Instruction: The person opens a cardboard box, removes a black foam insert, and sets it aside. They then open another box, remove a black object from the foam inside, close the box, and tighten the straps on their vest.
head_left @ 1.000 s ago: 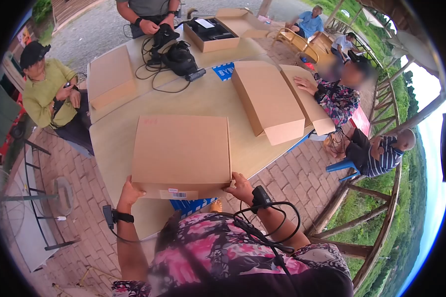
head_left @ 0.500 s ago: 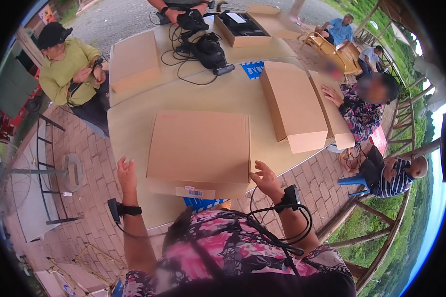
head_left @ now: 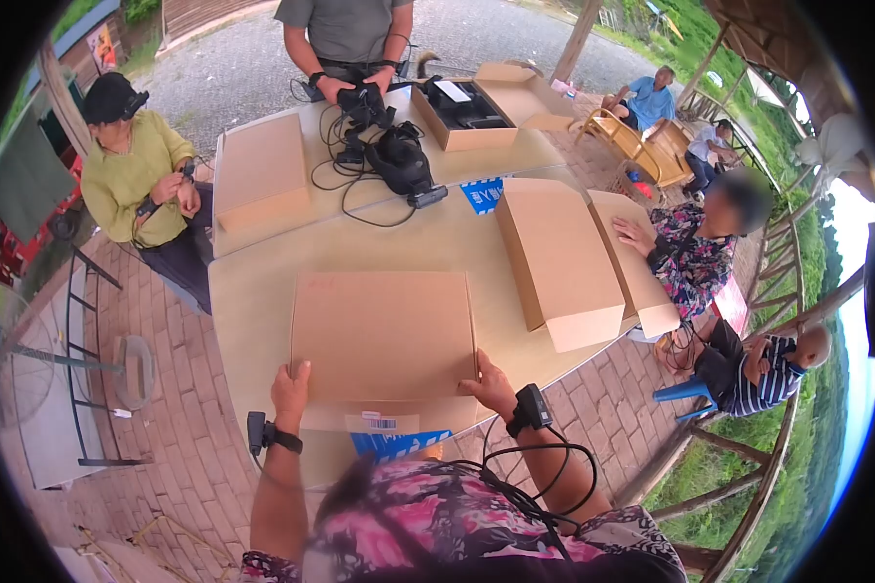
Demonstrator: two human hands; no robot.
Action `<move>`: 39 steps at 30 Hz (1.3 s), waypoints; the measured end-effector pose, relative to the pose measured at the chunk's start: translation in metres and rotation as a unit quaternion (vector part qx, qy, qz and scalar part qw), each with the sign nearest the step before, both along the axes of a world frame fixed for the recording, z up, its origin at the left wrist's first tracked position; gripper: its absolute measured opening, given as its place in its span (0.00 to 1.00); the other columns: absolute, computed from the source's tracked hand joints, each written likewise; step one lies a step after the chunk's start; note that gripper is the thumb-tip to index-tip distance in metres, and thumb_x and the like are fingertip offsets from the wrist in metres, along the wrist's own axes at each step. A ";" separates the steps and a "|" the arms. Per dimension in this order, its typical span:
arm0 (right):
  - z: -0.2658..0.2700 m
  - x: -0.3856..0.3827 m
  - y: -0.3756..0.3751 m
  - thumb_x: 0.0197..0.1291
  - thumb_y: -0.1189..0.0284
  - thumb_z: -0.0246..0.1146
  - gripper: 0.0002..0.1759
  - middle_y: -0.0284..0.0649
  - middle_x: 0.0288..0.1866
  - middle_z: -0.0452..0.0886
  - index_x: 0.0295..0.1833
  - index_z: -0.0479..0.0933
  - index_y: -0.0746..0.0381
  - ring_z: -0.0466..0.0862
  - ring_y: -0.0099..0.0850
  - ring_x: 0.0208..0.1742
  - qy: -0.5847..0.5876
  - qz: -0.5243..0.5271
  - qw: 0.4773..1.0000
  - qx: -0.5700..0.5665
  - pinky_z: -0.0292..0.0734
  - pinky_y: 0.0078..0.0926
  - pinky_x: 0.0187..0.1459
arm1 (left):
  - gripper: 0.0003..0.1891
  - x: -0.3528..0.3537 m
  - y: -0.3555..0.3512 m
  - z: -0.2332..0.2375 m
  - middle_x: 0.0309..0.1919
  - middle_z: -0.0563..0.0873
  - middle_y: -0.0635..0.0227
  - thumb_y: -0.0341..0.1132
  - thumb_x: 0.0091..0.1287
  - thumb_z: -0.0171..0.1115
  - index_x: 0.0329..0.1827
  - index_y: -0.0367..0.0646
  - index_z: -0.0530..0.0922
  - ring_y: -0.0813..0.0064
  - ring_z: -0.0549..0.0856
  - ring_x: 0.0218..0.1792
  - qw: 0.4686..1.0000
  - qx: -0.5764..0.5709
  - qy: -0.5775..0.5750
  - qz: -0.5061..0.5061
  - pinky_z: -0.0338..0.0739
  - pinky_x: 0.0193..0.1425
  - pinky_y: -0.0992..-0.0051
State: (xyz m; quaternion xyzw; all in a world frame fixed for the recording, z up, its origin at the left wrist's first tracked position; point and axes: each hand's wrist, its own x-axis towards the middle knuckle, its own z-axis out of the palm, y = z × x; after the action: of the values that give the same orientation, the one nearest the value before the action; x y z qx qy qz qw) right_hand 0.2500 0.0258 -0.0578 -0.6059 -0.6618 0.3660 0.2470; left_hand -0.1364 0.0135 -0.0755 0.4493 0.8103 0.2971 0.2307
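A closed cardboard box (head_left: 384, 330) lies flat on the table in front of me, its barcode label (head_left: 381, 423) on the side facing me. My left hand (head_left: 290, 394) grips the box's near left corner, thumb up along the edge. At the near right corner, my right hand (head_left: 491, 386) holds the opposite side with thumb and fingers. Each wrist wears a black strap with a small device, and a black cable loops by my right forearm. The undersides of my fingers are partly hidden.
An open-flapped cardboard box (head_left: 562, 262) stands to the right, a co-worker's hand on its flap. Farther back are a flat box (head_left: 261, 170), a black headset (head_left: 401, 160) with cables, and an open box (head_left: 467, 117) holding black items. Co-workers stand at the left and far side.
Both my hands have moved in from beside the box and now grip its near corners. The view has tilted up, showing more of the co-worker across the table.
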 end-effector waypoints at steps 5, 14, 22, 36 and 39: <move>0.012 0.010 0.021 0.47 0.72 0.65 0.39 0.53 0.52 0.78 0.67 0.60 0.66 0.78 0.42 0.55 0.019 -0.005 1.000 -0.010 0.73 0.31 0.53 | 0.28 0.011 -0.018 -0.001 0.36 0.83 0.47 0.57 0.59 0.59 0.42 0.35 0.76 0.47 0.82 0.42 1.000 -0.024 0.003 -0.010 0.74 0.47 0.59; -0.026 0.026 0.033 0.50 0.80 0.59 0.39 0.42 0.62 0.71 0.70 0.55 0.66 0.76 0.26 0.54 0.094 0.033 0.994 -0.033 0.74 0.22 0.52 | 0.27 0.016 -0.030 -0.009 0.37 0.82 0.44 0.56 0.61 0.57 0.42 0.34 0.72 0.44 0.80 0.42 1.000 -0.002 -0.018 -0.017 0.73 0.46 0.56; -0.027 0.026 0.031 0.50 0.79 0.59 0.39 0.42 0.56 0.77 0.70 0.56 0.64 0.80 0.26 0.47 0.102 0.019 0.994 -0.030 0.77 0.23 0.47 | 0.25 0.019 -0.031 -0.013 0.36 0.80 0.43 0.54 0.64 0.54 0.41 0.35 0.72 0.41 0.79 0.41 1.000 0.015 -0.001 0.005 0.72 0.44 0.54; -0.003 0.018 0.025 0.48 0.64 0.65 0.42 0.52 0.57 0.75 0.69 0.59 0.63 0.78 0.41 0.55 0.034 -0.008 0.998 -0.048 0.72 0.30 0.56 | 0.22 0.019 -0.029 -0.019 0.38 0.81 0.42 0.47 0.62 0.55 0.43 0.31 0.73 0.42 0.79 0.42 0.997 0.057 -0.040 0.013 0.71 0.45 0.54; -0.015 0.018 0.027 0.47 0.63 0.64 0.42 0.50 0.55 0.77 0.69 0.60 0.59 0.79 0.42 0.53 0.018 -0.012 0.999 -0.026 0.72 0.31 0.55 | 0.23 0.021 -0.027 -0.015 0.39 0.80 0.41 0.46 0.62 0.54 0.45 0.30 0.72 0.42 0.78 0.44 0.997 0.052 -0.057 -0.002 0.70 0.48 0.54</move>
State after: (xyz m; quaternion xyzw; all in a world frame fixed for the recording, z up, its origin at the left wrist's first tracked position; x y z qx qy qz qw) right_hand 0.2685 0.0525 -0.0732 -0.6131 -0.6405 0.3907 0.2475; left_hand -0.1158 -0.0135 -0.0903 0.4449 0.7780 0.3638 0.2537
